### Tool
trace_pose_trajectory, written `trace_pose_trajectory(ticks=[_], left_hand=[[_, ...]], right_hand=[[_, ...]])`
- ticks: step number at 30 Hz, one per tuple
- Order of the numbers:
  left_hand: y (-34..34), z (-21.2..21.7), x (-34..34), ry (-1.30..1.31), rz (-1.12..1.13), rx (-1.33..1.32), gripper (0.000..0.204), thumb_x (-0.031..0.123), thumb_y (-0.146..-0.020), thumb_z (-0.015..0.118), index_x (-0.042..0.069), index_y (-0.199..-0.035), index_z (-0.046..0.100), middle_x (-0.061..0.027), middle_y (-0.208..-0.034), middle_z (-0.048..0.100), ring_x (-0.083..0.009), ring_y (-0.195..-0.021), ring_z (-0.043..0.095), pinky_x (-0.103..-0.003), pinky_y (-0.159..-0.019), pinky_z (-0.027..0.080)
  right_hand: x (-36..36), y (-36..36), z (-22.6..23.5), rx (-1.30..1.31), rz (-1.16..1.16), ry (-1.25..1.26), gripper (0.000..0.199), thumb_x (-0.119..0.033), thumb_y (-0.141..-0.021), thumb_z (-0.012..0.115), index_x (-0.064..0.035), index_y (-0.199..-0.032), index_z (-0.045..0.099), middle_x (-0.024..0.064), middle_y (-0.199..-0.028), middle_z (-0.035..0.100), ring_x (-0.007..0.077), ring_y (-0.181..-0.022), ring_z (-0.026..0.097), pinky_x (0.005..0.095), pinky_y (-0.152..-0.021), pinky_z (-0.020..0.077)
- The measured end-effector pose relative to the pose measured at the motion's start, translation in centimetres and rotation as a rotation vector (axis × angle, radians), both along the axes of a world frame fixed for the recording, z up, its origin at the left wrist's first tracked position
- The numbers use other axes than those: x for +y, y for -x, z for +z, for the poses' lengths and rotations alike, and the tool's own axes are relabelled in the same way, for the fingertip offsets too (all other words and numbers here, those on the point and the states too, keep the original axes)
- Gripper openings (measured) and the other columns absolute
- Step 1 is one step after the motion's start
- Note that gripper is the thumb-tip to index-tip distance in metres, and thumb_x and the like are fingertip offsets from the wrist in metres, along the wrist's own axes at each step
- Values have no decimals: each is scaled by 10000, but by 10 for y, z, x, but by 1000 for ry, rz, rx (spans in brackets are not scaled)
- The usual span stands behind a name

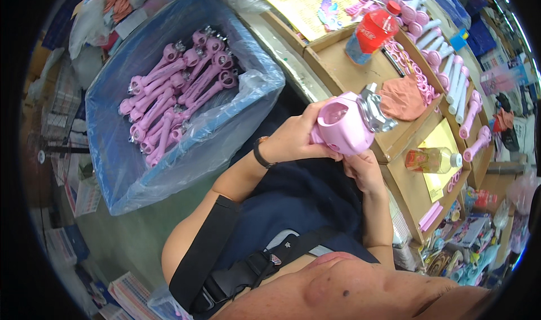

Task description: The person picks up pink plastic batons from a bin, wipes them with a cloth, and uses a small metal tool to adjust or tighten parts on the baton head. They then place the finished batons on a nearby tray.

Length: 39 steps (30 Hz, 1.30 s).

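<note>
A pink plastic toy wand [350,125] with a round, hollow head and a silver crown-shaped top is held up in front of my body. My left hand [301,131] is closed around the side of its head, thumb along the lower edge. Just beneath the head, the fingers of my right hand [365,170] are closed on the wand's underside; its handle is mostly hidden. Left of my hands, a blue plastic-lined bin [127,190] holds several similar pink wands [160,92] with silver tops.
Right of my hands is a cardboard tray [332,66] with a red-labelled bottle [372,32], an orange cloth [403,97] and pink rings [414,72]. A bottle of yellowish liquid [433,160] lies over a yellow sheet [445,134]. White-and-pink handles [457,92] lie farther right.
</note>
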<state>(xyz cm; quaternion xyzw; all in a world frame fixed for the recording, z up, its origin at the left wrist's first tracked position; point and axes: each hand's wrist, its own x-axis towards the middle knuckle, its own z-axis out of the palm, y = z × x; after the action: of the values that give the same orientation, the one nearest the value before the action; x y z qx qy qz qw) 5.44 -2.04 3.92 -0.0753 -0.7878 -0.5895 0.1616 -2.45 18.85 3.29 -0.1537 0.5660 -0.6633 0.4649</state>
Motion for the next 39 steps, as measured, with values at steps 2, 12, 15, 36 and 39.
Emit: trace_pose_trajectory(ticks=[2,12,15,36,39], left_hand=[[1,-5,0,-19,11,-1,926,356,-676,827,36,-1368,301,-189,-1156,581,-324,-1048,609,-350,-859,480],[29,-9,-12,-784,-43,24,705,455,-772,710,0,-1219,410,-115,-1004,561,-141,-734,597,-295,-603,510],[44,-1,-12,-984,-25,176,896,741,-797,397,11,-1316,389,-164,-1178,576,-166,-742,605,-278,-619,500],[50,-14,-5,-987,34,93,742,660,-858,424,20,-1228,488,-129,-1076,620,-168,-845,620,-291,-741,514],[48,-16,-2,-972,-4,23,693,590,-874,478,19,-1266,439,-144,-1153,584,-181,-885,628,-309,-776,527]], right_hand=[[-5,-4,5,213,-46,-185,158,-136,-911,541,-26,-914,653,4,-616,529,105,-481,449,242,-448,322],[-21,-30,-9,895,-262,-154,227,-136,-810,686,-22,-812,490,166,-883,618,281,-742,611,332,-632,487],[-36,-58,-33,961,-224,69,447,-117,-720,779,-55,-862,360,209,-1045,582,263,-866,603,323,-692,490],[-33,-84,-71,1014,-367,57,473,-138,-730,777,-54,-897,343,249,-1083,547,344,-750,615,354,-596,492],[-32,-83,-70,952,-375,-1,465,-138,-731,775,-54,-888,346,252,-1083,548,351,-761,613,355,-611,492]])
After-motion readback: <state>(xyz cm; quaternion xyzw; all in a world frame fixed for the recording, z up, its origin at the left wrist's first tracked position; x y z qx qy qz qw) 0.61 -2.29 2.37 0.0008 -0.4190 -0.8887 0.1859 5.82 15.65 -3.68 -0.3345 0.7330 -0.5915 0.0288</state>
